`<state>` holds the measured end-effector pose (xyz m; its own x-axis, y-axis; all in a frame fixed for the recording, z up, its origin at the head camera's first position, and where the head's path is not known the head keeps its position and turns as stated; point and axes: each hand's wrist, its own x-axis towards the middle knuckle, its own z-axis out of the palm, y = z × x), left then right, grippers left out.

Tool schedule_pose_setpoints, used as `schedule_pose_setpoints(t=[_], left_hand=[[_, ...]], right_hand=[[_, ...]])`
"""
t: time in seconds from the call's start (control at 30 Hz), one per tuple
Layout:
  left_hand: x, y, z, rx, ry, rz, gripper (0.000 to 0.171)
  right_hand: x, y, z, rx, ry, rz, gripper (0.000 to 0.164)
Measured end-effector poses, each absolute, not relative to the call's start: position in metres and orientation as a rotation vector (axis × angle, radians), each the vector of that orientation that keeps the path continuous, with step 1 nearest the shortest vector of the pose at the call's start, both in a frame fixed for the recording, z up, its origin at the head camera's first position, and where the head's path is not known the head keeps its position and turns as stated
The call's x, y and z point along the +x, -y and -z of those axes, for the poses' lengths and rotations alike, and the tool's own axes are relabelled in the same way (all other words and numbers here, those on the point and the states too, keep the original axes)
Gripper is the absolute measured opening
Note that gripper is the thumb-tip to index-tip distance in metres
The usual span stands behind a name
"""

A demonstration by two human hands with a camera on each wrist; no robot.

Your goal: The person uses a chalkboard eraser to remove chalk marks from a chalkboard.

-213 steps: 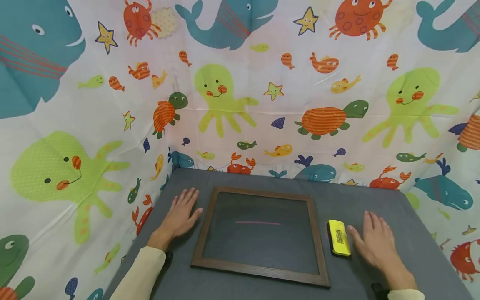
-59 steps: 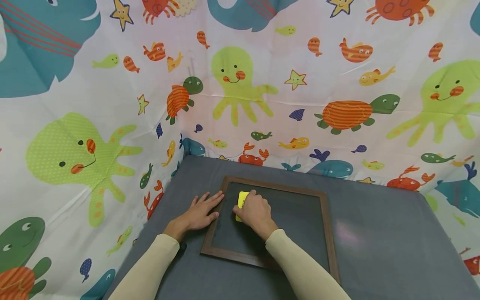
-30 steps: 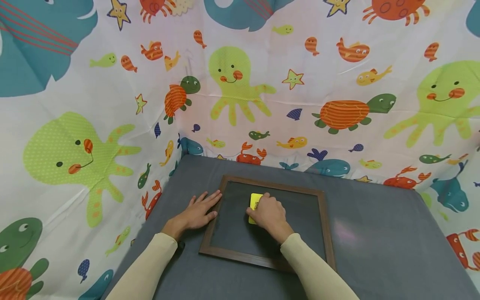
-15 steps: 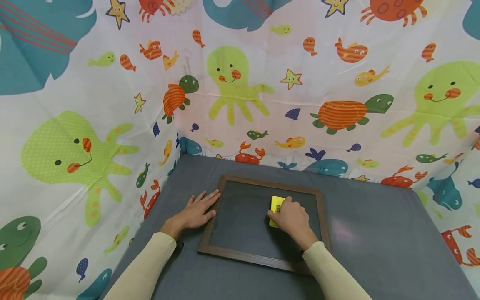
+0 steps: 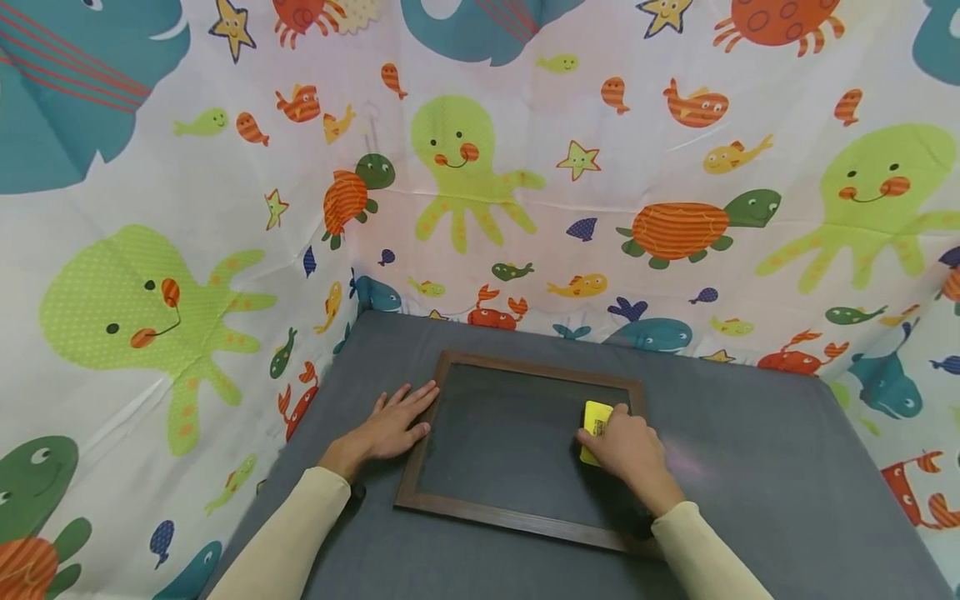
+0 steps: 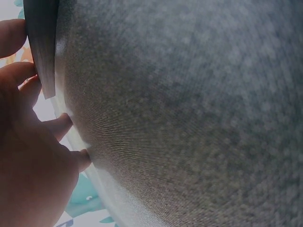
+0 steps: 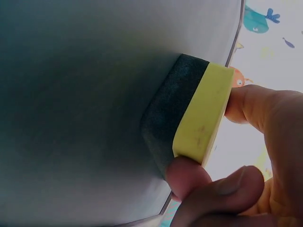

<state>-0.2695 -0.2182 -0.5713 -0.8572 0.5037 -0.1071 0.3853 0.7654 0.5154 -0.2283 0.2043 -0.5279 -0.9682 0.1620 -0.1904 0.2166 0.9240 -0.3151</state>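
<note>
A chalkboard point(image 5: 495, 450) in a brown wooden frame point(image 5: 517, 521) lies on the grey table, its dark surface showing no line. My right hand point(image 5: 630, 450) grips a yellow board eraser point(image 5: 594, 433) near the board's right side. In the right wrist view the dark felt point(image 7: 173, 101) of the eraser faces the board, its yellow back pinched between thumb and fingers. At the left side of the frame my left hand point(image 5: 390, 425) lies with fingers spread, fingertips touching the wood. The left wrist view shows those fingers point(image 6: 19, 73) against the frame's edge.
The grey cloth-covered table point(image 5: 765, 467) extends around the board. A white curtain point(image 5: 540, 108) printed with sea animals hangs behind it and along both sides.
The right hand has taken up the eraser from the table's right and slid it rightward across the board. The pink line is gone. The left hand has moved onto the frame.
</note>
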Motion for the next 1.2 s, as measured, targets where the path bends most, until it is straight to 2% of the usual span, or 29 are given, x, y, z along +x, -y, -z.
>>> schedule_pose_setpoints(t=[0.27, 0.87, 1.2], left_hand=[[-0.267, 0.219, 0.569, 0.703, -2.712, -0.723, 0.069], [-0.267, 0.222, 0.573, 0.713, -2.708, -0.752, 0.067], [-0.268, 0.220, 0.573, 0.713, -2.697, -0.750, 0.068]], right_hand=[[-0.224, -0.209, 0.534, 0.280, -2.969, 0.480, 0.088], [-0.225, -0.200, 0.526, 0.163, -3.061, 0.463, 0.060], [-0.230, -0.181, 0.523, 0.105, -3.081, 0.448, 0.051]])
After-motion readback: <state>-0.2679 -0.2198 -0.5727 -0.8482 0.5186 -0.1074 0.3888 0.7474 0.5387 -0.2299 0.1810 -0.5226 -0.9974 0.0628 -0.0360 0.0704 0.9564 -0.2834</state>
